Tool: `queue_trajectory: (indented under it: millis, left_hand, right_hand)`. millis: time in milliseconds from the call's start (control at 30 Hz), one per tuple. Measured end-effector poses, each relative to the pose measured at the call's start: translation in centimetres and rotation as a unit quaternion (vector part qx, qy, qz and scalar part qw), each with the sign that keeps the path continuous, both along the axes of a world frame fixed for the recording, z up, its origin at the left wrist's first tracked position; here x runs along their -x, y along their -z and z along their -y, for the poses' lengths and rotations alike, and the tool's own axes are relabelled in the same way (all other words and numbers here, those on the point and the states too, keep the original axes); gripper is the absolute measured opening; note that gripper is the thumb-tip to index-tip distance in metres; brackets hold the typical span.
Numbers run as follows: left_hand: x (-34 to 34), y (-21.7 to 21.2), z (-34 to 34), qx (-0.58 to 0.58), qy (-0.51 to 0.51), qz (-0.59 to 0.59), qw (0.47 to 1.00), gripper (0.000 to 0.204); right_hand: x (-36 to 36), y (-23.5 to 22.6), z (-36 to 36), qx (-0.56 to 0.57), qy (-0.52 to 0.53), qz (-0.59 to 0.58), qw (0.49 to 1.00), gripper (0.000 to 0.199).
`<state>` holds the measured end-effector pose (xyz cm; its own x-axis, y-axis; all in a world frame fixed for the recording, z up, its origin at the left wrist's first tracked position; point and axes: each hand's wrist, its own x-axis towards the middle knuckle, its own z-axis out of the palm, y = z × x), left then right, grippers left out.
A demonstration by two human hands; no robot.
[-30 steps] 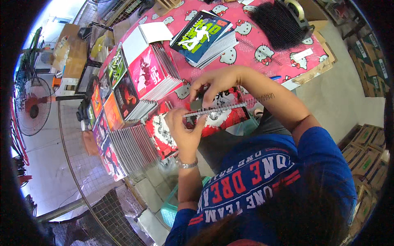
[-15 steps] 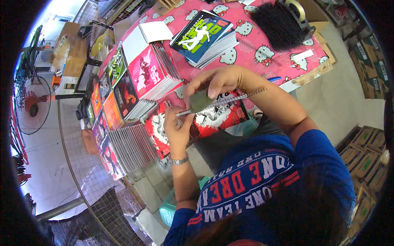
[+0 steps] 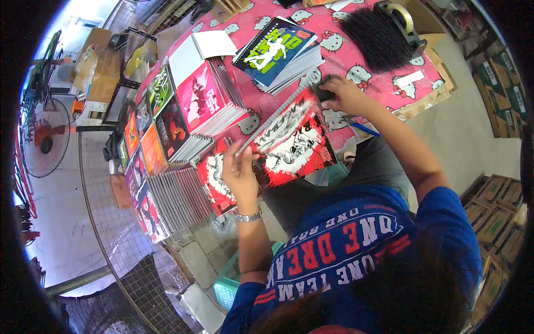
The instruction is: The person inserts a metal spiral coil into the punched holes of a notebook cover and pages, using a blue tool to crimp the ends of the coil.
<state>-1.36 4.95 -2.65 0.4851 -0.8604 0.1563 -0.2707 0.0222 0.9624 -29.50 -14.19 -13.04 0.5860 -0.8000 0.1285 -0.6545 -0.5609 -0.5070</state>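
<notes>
A red, white and black notebook [image 3: 286, 127] is raised at a slant over the near edge of the table, its bound edge upward. My left hand [image 3: 240, 173], with a metal watch at the wrist, pinches its lower left end. Beside its upper right end is my right hand [image 3: 346, 96], fingers closed around a small dark piece [image 3: 322, 92] whose kind I cannot make out. Under the raised notebook lies another red notebook [image 3: 303, 150] with a similar cover. Further red covers [image 3: 216, 181] show left of it, partly behind my left hand.
Spiral notebooks in stacks, pink [image 3: 203, 103], dark [image 3: 171, 131] and blue [image 3: 273, 51], stand on the pink patterned tablecloth [image 3: 332, 42]. A heap of black coils [image 3: 370, 42] lies by a tape roll [image 3: 405, 15]. A blue pen [image 3: 366, 130] rests near my right forearm. A teal basket [image 3: 231, 284] stands below.
My right hand has moved up and right from the middle of the bound edge to its far end. The notebook has tilted up on that side. The loose coil end no longer shows.
</notes>
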Motion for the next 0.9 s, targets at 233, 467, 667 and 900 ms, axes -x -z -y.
queue_trajectory:
  millis: [233,467,667,900]
  left_hand:
    - [0.9,1.8,-0.7,0.064,-0.059,-0.067,0.994,0.022]
    - [1.6,1.1,-0.6,0.056,-0.067,0.005,0.996,0.02]
    - [1.4,2.1,-1.3,0.029,-0.073,-0.114,0.99,0.024]
    - [0.9,3.7,-2.4,0.048,-0.07,-0.033,0.996,0.023]
  right_hand:
    - [5.4,0.1,-11.6,0.082,0.113,-0.093,0.986,0.059]
    - [-2.7,-8.1,-13.2,0.009,-0.023,0.248,0.968,0.058]
    - [-8.9,-11.3,-14.1,0.048,-0.109,0.245,0.962,0.057]
    - [-10.2,-12.4,-14.2,0.094,-0.133,0.163,0.973,0.051]
